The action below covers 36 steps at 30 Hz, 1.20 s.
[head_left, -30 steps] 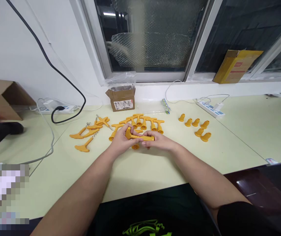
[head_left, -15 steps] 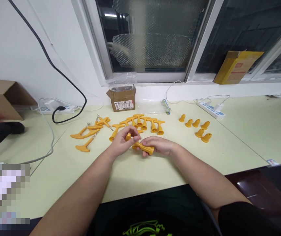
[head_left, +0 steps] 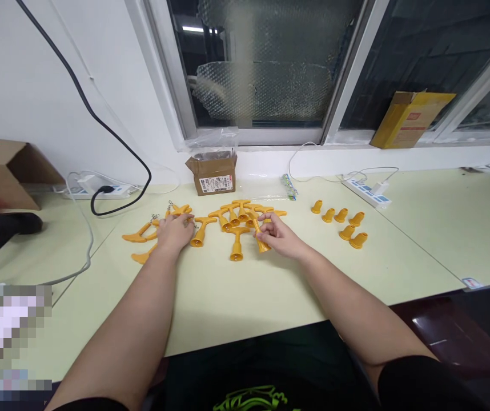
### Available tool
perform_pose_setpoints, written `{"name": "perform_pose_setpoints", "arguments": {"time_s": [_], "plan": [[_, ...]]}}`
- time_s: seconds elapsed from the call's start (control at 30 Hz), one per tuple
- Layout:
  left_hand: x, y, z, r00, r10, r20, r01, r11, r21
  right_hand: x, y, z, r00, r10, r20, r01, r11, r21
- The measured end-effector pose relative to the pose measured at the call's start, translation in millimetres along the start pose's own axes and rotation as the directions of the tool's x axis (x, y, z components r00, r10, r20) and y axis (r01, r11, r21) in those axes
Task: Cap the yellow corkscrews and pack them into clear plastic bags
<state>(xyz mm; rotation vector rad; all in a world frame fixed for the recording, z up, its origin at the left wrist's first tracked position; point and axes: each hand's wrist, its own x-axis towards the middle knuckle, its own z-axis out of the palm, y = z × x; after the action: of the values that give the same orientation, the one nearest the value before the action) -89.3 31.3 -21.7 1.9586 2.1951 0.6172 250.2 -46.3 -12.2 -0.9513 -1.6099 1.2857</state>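
My right hand [head_left: 280, 235] pinches a yellow T-handled corkscrew with its flared cap [head_left: 262, 248] tilted downward; fingers and other pieces partly hide its handle. At the left, my left hand [head_left: 176, 231] reaches palm down over the yellow corkscrews with bare metal spirals [head_left: 140, 235]. Its fingers are stretched out at a handle, and their tips are partly hidden. Between the hands, a capped corkscrew [head_left: 236, 246] lies nearest to me, and another capped one [head_left: 200, 233] lies beside my left hand. Several more capped corkscrews [head_left: 241, 210] are fanned out behind.
Several loose yellow caps [head_left: 346, 232] stand on the right of the table. At the back are a small open carton [head_left: 215, 176], clear plastic packaging [head_left: 262, 187] and a power strip [head_left: 367, 191]. A black cable [head_left: 120, 140] hangs at the left.
My left hand has let go of the capped corkscrew and moved left to the uncapped ones. My right hand keeps a capped corkscrew, now turned more upright and slightly further right.
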Motion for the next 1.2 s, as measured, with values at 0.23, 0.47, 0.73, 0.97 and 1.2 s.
{"name": "perform_pose_setpoints", "arguments": {"time_s": [0.23,0.47,0.73,0.97,1.2], "plan": [[-3,9,-4.3,0.997,-0.074,-0.010,0.074,0.996,0.059,-6,7,6,0.990,0.137,0.025,-0.110,0.879,-0.464],[-1,4,-9.6,0.985,-0.170,-0.039,0.166,0.982,-0.091,-1,-2,-23,0.977,-0.122,-0.172,-0.014,0.775,-0.631],[-6,11,-11.4,0.941,-0.290,-0.172,0.046,0.615,-0.787,-15,-4,-132,0.614,-0.041,-0.788,-0.712,0.402,-0.576],[-26,52,-25.9,0.981,-0.125,0.151,0.126,-0.192,-0.973,-19,4,-148,0.640,0.112,-0.760,-0.739,0.358,-0.570],[-47,70,-29.1,0.972,0.103,0.212,0.229,-0.207,-0.951,-14,4,-137,0.687,0.210,-0.695,-0.700,0.447,-0.557]]}}
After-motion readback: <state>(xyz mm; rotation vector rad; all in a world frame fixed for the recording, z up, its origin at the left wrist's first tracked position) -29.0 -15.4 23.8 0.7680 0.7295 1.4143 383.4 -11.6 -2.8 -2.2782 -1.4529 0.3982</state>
